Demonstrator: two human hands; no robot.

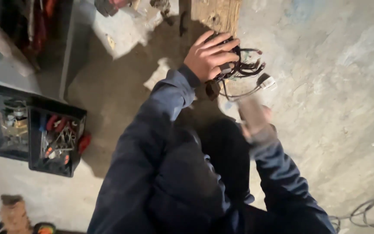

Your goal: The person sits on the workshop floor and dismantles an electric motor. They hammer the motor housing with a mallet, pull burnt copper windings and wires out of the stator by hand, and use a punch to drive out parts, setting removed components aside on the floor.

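Observation:
My left hand [210,55] is closed around a bundle of black wires [244,67] held up against a rough concrete wall. A white connector [267,81] dangles from the bundle's lower right. My right hand [253,115] is blurred just below the bundle, near the hanging wires; whether it holds anything cannot be told. Both arms wear dark blue sleeves.
An open black toolbox [31,130] with red-handled tools lies on the floor at the left. A wooden post [217,15] stands above the wire bundle. Loose grey cables [369,212] curl at the bottom right. A wooden-handled tool [16,214] lies at the bottom left.

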